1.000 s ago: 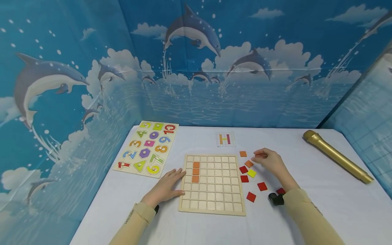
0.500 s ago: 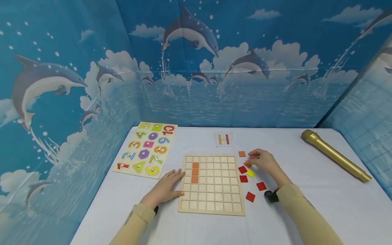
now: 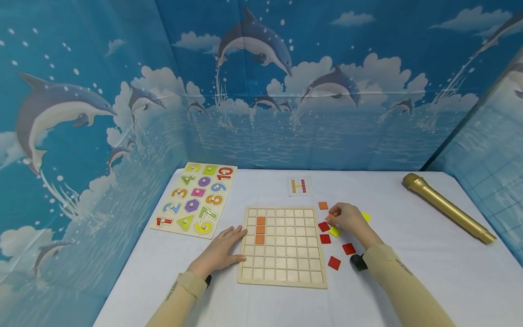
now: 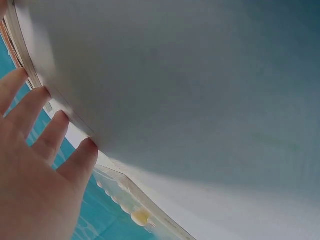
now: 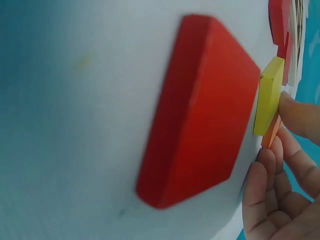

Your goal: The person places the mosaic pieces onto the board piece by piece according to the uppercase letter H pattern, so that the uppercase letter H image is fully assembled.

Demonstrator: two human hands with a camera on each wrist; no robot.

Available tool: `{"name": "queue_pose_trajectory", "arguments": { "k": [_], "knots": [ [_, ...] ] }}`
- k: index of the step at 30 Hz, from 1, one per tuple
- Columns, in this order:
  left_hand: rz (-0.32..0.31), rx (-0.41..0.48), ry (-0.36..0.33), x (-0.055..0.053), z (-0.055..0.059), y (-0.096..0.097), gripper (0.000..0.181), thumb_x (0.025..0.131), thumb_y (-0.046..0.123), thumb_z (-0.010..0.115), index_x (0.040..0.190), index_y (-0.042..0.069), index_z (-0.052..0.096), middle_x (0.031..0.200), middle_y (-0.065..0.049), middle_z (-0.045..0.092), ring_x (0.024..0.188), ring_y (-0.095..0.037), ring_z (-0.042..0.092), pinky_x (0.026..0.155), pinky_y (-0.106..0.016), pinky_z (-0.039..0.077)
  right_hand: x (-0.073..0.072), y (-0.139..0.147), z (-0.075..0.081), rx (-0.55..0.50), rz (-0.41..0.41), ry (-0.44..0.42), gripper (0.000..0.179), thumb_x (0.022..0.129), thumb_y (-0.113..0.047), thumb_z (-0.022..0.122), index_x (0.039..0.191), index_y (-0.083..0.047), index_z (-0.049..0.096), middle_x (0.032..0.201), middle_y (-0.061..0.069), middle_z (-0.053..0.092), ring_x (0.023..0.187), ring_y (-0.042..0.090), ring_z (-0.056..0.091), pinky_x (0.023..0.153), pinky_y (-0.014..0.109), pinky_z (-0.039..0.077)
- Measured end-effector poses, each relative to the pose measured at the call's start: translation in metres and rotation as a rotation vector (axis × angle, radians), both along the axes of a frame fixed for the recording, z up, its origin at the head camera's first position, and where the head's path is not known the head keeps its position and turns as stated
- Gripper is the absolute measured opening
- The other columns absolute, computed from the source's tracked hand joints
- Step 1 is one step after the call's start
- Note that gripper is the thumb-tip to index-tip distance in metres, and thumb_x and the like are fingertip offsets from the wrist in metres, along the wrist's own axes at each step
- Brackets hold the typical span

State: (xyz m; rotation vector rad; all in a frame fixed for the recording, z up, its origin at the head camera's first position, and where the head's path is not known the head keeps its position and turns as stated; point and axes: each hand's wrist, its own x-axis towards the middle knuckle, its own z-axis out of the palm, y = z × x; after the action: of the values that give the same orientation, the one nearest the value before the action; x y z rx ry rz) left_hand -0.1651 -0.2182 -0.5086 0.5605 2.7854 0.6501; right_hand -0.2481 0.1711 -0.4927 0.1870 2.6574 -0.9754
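A pale wooden grid board [image 3: 282,261] lies on the white table, with three orange tiles [image 3: 260,229] in a column of cells at its left. My left hand [image 3: 222,250] lies flat with spread fingers, fingertips and thumb at the board's left edge; the left wrist view shows its straight fingers [image 4: 75,165]. To the right of the board, my right hand [image 3: 349,218] pinches a loose orange tile [image 5: 271,132] between thumb and fingers. Right beside that tile sits a yellow tile [image 3: 334,232]. A red tile [image 5: 215,120] looms large in the right wrist view.
Several red tiles [image 3: 334,263] and another orange tile [image 3: 323,205] lie right of the board. A second yellow tile [image 3: 366,216] shows behind my right hand. A pattern card [image 3: 300,186] lies beyond the board, a number puzzle [image 3: 194,200] at left, a gold microphone [image 3: 449,208] at right.
My right hand has moved left and down onto the orange tile, its fingers closing on it. The yellow tile behind the hand has come into view. The left hand has stayed in place.
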Motion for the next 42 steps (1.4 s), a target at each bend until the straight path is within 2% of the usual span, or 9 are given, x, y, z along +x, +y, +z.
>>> {"name": "queue_pose_trajectory", "arguments": {
  "k": [9, 17, 24, 30, 37, 42],
  "knots": [
    [-0.002, 0.003, 0.011, -0.001, 0.000, -0.001, 0.075, 0.086, 0.035, 0.075, 0.150, 0.014, 0.041, 0.158, -0.011, 0.036, 0.148, -0.038, 0.027, 0.119, -0.057, 0.029, 0.001, 0.002, -0.001, -0.024, -0.004, 0.004, 0.028, 0.085, -0.014, 0.075, 0.105, -0.001, 0.060, 0.091, 0.011, 0.057, 0.085, 0.022, 0.053, 0.066, 0.023, 0.047],
    [-0.002, -0.007, -0.002, 0.001, 0.001, -0.001, 0.076, 0.087, 0.036, 0.074, 0.152, 0.015, 0.040, 0.159, -0.009, 0.034, 0.148, -0.037, 0.026, 0.120, -0.057, 0.028, 0.007, 0.001, 0.002, -0.106, -0.028, 0.056, 0.035, 0.087, -0.020, 0.075, 0.112, -0.001, 0.061, 0.097, 0.013, 0.062, 0.083, 0.022, 0.056, 0.066, 0.023, 0.050],
    [0.009, -0.012, -0.006, 0.000, 0.002, 0.000, 0.076, 0.087, 0.036, 0.074, 0.152, 0.015, 0.040, 0.160, -0.008, 0.034, 0.149, -0.037, 0.025, 0.120, -0.057, 0.027, 0.024, -0.042, 0.010, -0.257, 0.069, 0.113, 0.033, 0.086, -0.023, 0.076, 0.110, -0.003, 0.066, 0.099, 0.011, 0.068, 0.080, 0.019, 0.062, 0.066, 0.027, 0.054],
    [-0.002, -0.013, -0.009, 0.002, 0.001, 0.001, 0.077, 0.086, 0.036, 0.074, 0.152, 0.014, 0.040, 0.160, -0.010, 0.034, 0.148, -0.038, 0.026, 0.120, -0.058, 0.027, 0.045, -0.087, 0.008, -0.356, 0.135, 0.114, 0.021, 0.086, -0.019, 0.076, 0.102, -0.008, 0.070, 0.091, 0.004, 0.069, 0.080, 0.015, 0.062, 0.066, 0.025, 0.051],
    [0.005, -0.027, -0.013, 0.000, 0.005, 0.003, 0.076, 0.087, 0.036, 0.074, 0.151, 0.014, 0.040, 0.160, -0.010, 0.034, 0.148, -0.037, 0.026, 0.120, -0.057, 0.027, 0.060, -0.130, 0.003, -0.404, 0.187, 0.095, 0.012, 0.084, -0.011, 0.076, 0.094, -0.009, 0.070, 0.079, 0.001, 0.066, 0.069, 0.012, 0.058, 0.060, 0.022, 0.048],
    [0.012, -0.031, -0.025, -0.001, 0.004, 0.003, 0.075, 0.087, 0.036, 0.074, 0.151, 0.015, 0.040, 0.160, -0.010, 0.034, 0.148, -0.037, 0.026, 0.120, -0.056, 0.027, 0.066, -0.152, 0.003, -0.364, 0.263, 0.098, 0.010, 0.082, -0.009, 0.076, 0.090, -0.009, 0.069, 0.076, 0.000, 0.064, 0.066, 0.011, 0.056, 0.057, 0.021, 0.046]
  ]
}}
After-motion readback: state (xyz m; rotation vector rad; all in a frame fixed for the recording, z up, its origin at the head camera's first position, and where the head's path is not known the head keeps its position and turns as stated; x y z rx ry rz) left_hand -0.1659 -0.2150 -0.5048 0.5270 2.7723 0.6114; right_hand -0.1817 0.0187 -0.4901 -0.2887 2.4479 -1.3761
